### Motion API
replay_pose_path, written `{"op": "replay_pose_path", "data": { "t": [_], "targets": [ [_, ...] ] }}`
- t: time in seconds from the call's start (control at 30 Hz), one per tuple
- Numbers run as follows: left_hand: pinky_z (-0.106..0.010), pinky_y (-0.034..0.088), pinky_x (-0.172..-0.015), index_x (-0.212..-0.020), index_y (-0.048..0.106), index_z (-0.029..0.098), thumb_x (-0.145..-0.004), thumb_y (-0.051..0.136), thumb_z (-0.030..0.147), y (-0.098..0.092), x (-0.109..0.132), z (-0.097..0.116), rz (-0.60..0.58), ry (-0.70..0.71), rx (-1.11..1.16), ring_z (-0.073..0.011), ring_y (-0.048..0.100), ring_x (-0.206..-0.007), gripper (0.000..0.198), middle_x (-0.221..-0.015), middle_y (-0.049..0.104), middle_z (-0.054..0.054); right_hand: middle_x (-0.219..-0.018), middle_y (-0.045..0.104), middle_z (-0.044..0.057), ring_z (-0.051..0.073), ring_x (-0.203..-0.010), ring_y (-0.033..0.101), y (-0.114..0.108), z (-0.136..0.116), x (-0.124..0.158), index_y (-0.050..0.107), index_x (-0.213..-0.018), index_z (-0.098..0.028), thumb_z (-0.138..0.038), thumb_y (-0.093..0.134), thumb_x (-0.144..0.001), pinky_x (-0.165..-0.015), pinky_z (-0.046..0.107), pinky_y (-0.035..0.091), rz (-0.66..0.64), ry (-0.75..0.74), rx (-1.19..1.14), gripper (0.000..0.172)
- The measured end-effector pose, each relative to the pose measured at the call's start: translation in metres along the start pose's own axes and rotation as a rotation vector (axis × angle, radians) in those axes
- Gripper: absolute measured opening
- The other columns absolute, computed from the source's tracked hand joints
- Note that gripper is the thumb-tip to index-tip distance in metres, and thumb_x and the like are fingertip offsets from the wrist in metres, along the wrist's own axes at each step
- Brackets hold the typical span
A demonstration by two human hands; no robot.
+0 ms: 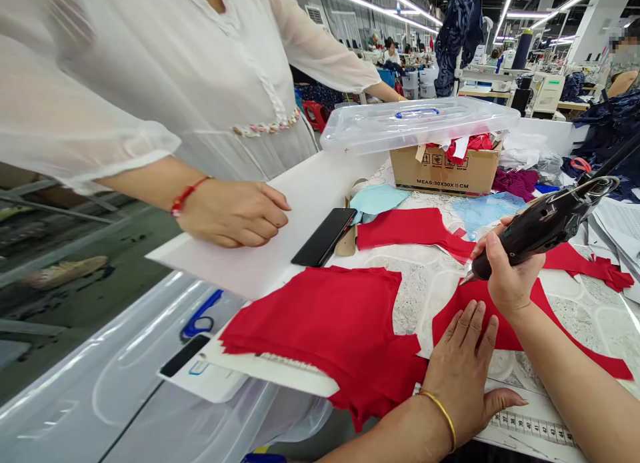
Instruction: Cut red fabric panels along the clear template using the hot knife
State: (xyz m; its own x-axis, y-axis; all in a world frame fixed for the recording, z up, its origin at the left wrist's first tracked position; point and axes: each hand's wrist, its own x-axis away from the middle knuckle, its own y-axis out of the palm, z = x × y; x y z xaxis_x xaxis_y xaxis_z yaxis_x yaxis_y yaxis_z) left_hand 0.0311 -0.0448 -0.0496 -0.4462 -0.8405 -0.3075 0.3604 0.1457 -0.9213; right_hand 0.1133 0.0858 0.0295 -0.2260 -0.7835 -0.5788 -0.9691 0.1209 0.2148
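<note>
My left hand [463,366], with a gold bangle at its wrist, lies flat with fingers stretched out on a cut piece of red fabric [515,333]. My right hand [517,276] is wrapped round a black handheld electric tool [545,226], held at a slant. Its narrow metal tip points down at the far edge of that red piece; whether it touches cannot be made out. Left of my hands lies a stack of red fabric pieces [330,323]. Another red piece [410,228] lies beyond, and a red strip [590,263] is to the right.
Across from me, another person's closed hand [235,213] rests on a white board [310,176]. A black phone [325,236] lies nearby. Behind stand a cardboard box [445,169] and a clear plastic lid [420,123]. A measuring tape [533,426] runs along the near edge.
</note>
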Motion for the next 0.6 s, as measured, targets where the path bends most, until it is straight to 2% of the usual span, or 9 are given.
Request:
{"op": "replay_pose_path", "data": {
  "t": [0.17, 0.27, 0.47, 0.6],
  "targets": [
    [-0.047, 0.039, -0.120, -0.157, 0.037, 0.009, -0.093, 0.047, 0.082, -0.004, -0.001, 0.000, 0.007, 0.010, -0.012, -0.0351, 0.038, -0.152, 0.097, -0.162, 0.041, -0.023, -0.061, 0.060, -0.008, 0.013, -0.047, 0.057, 0.004, -0.007, 0.006, 0.053, -0.092, -0.024, -0.036, 0.075, -0.081, -0.054, 0.032, 0.052, 0.057, 0.021, -0.013, 0.027],
    [-0.046, 0.039, -0.120, -0.156, 0.038, 0.008, -0.094, 0.047, 0.081, -0.006, -0.002, 0.001, -0.011, 0.010, -0.010, -0.0353, 0.040, -0.152, 0.096, -0.162, 0.041, -0.024, -0.061, 0.062, -0.007, 0.014, -0.048, 0.060, 0.004, -0.011, 0.008, 0.052, -0.091, -0.025, -0.035, 0.074, -0.082, -0.054, 0.032, 0.053, 0.030, 0.031, -0.023, 0.026],
    [-0.046, 0.036, -0.123, -0.153, 0.043, 0.008, -0.094, 0.048, 0.080, -0.009, -0.003, 0.003, -0.024, 0.004, 0.016, -0.0348, 0.037, -0.153, 0.094, -0.161, 0.044, -0.022, -0.060, 0.064, -0.008, 0.014, -0.047, 0.060, 0.007, -0.023, 0.016, 0.052, -0.100, -0.024, -0.027, 0.072, -0.082, -0.052, 0.030, 0.054, -0.027, 0.034, -0.127, 0.027],
    [-0.045, 0.035, -0.123, -0.152, 0.045, 0.006, -0.093, 0.047, 0.082, -0.008, -0.003, 0.003, -0.003, 0.010, 0.012, -0.0347, 0.036, -0.153, 0.096, -0.159, 0.046, -0.023, -0.059, 0.062, -0.007, 0.014, -0.048, 0.059, 0.008, -0.025, 0.018, 0.053, -0.090, -0.024, -0.029, 0.072, -0.084, -0.051, 0.030, 0.052, -0.037, 0.046, -0.090, 0.020]
  ]
}}
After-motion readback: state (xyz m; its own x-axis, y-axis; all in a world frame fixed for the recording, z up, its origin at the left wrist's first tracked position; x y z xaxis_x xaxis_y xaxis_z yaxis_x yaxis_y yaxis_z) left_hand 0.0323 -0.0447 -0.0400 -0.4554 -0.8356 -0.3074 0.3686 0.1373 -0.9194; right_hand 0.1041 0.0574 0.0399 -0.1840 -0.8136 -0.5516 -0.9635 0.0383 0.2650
